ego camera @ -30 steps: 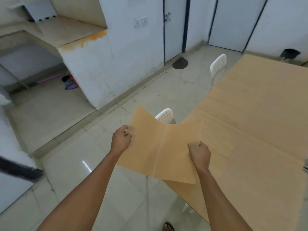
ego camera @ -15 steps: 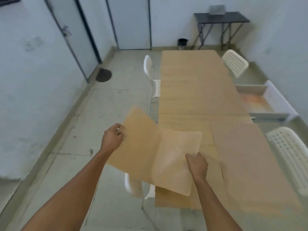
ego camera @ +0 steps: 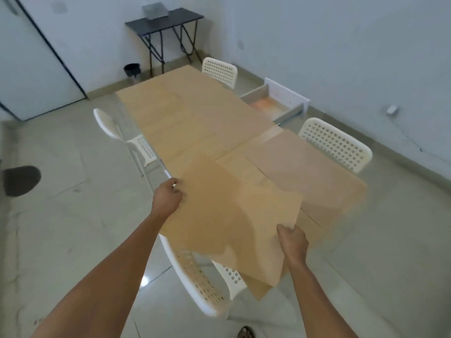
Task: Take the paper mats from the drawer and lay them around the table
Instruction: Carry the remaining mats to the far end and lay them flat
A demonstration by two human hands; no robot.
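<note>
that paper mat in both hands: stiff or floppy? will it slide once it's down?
Probably semi-stiff: the paper mat, pinched at two edges by the left hand and right hand, spans between them with only a gentle bow. Likely light, since a finger pinch carries it. It may well slide on the table, being thin and flat.

No text, label, brand, number or sign can be read anywhere in the view. The paper mat (ego camera: 234, 215) held in the two hands is plain brown on the side that shows (only a soft shadow lies on it). The other mats on the table (ego camera: 185, 113) are also plain, with no print. The white chairs (ego camera: 334, 145) carry only a pattern of round holes. The open drawer (ego camera: 273, 103) at the right edge of the table shows an orange stain, not a word. The grey box (ego camera: 155, 11) on the dark side table is too blurred to tell.
</note>
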